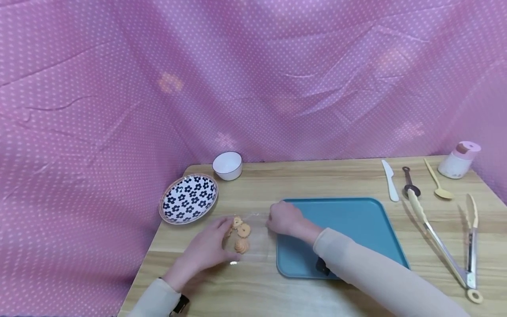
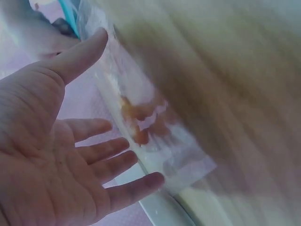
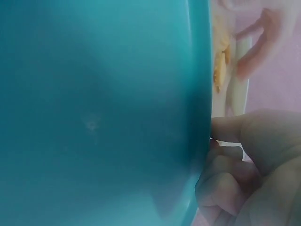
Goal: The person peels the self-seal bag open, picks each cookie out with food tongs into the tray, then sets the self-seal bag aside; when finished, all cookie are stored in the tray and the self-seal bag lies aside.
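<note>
A clear plastic bag (image 1: pixel 259 244) lies on the table with several cookies (image 1: pixel 242 245) showing through its left part. My left hand (image 1: pixel 210 245) is at the bag's left side, beside the cookies. In the left wrist view its fingers are spread and nearly straight, with the bag (image 2: pixel 183 157) just beyond the fingertips; whether they touch it is unclear. My right hand (image 1: pixel 286 218) pinches the bag's right end at the left edge of the blue tray (image 1: pixel 344 220). Curled fingers of the right hand (image 3: pixel 244 165) appear in the right wrist view, partly hiding the bag's end.
A flower-patterned plate (image 1: pixel 189 199) and a white bowl (image 1: pixel 227 166) stand at the back left. On the right are a white knife (image 1: pixel 390 180), a dark spoon (image 1: pixel 412 190), a yellow spoon (image 1: pixel 442 193), tongs (image 1: pixel 439 242) and a pink-lidded jar (image 1: pixel 458 160).
</note>
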### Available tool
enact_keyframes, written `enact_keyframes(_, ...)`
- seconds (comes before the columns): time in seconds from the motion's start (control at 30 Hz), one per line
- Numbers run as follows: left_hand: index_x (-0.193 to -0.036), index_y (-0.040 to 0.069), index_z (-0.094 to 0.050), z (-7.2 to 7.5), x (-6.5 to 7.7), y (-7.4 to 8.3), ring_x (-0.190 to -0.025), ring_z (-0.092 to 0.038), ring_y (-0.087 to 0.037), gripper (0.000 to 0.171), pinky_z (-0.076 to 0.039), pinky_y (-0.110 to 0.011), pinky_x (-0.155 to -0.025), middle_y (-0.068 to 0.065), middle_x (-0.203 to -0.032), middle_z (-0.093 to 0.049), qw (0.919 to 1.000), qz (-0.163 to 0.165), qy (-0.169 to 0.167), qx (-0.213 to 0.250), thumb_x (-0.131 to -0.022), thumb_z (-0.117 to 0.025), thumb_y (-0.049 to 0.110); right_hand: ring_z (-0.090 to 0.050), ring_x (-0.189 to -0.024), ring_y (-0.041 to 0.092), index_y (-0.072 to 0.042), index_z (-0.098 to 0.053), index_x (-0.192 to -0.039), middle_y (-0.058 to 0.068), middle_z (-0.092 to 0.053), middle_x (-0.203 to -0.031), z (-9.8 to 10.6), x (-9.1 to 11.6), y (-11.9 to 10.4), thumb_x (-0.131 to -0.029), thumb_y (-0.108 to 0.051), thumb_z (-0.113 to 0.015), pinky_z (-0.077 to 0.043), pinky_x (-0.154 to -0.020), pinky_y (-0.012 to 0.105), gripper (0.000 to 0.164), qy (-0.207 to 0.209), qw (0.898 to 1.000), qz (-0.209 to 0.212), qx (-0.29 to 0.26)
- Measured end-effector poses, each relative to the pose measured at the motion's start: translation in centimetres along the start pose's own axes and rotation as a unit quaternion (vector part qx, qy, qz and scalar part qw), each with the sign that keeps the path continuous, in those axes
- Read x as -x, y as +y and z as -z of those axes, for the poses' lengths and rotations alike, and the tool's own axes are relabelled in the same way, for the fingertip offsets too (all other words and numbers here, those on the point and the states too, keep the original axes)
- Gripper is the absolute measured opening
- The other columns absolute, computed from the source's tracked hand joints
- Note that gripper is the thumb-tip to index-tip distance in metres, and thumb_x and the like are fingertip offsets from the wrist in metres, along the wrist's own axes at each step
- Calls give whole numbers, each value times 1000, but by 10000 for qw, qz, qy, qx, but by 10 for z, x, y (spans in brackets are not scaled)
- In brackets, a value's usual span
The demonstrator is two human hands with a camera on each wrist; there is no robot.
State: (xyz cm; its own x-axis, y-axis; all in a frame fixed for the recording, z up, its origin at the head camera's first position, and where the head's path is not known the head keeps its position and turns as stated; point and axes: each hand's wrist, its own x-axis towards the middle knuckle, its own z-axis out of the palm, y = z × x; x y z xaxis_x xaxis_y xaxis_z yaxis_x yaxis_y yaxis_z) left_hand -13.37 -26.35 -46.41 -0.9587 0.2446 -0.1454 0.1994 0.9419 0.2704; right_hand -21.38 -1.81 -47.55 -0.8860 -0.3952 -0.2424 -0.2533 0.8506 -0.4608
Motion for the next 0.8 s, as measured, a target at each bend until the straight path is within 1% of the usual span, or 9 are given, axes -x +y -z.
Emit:
enact_keyframes(0.1, -158, 16, -35, 4, -2, -3, -151, -38, -36, 121, -35, -57, -124, -11, -166, -34, 9995, 141, -236, 156, -60, -91, 58, -43, -45, 10, -19, -53, -59, -7, -43, -50, 0, 0, 0, -94, -32, -67, -34, -40, 24, 40, -11, 10000, -35, -55)
enact_keyframes(0.2, -159, 14, -34, 5, -3, -6, -154, -33, -35, 122, -31, -56, -126, -10, -168, -30, 9983, 228, -466, 283, -59, -92, 54, -44, -47, 10, -19, -54, -61, -7, -45, -52, 1, -1, 1, -94, -32, -68, -35, -42, 24, 37, -11, 9999, -44, -102)
enact_keyframes(0.33, -158, 16, -35, 6, -4, -8, -154, -33, -34, 119, -31, -57, -126, -9, -168, -31, 9972, 272, -589, 366, -60, -91, 55, -44, -48, 10, -19, -55, -63, -7, -45, -53, 1, -1, 2, -94, -33, -68, -35, -43, 24, 36, -51, 9999, -3, -136)
enact_keyframes(0.53, -157, 17, -37, 6, -2, -10, -154, -34, -34, 113, -31, -58, -126, -10, -166, -34, 9979, 181, -526, 347, -64, -89, 56, -39, -45, 10, -19, -52, -63, -7, -41, -51, 0, -2, 4, -95, -34, -67, -31, -41, 25, 38, -92, 9999, 10, -92)
enact_keyframes(0.73, -156, 17, -39, 3, -2, -13, -153, -35, -33, 109, -30, -57, -127, -9, -165, -37, 9986, 72, -370, 364, -66, -88, 55, -40, -45, 10, -19, -56, -63, -6, -43, -51, 0, -3, 5, -94, -36, -69, -32, -41, 24, 37, -76, 9998, -2, -208)
enact_keyframes(0.8, -156, 17, -39, 1, -1, -14, -153, -36, -33, 109, -30, -57, -127, -8, -165, -38, 9988, 30, -322, 365, -67, -87, 55, -39, -44, 9, -19, -55, -60, -7, -42, -49, 1, -1, 6, -93, -38, -70, -31, -41, 23, 41, -39, 9996, 8, -277)
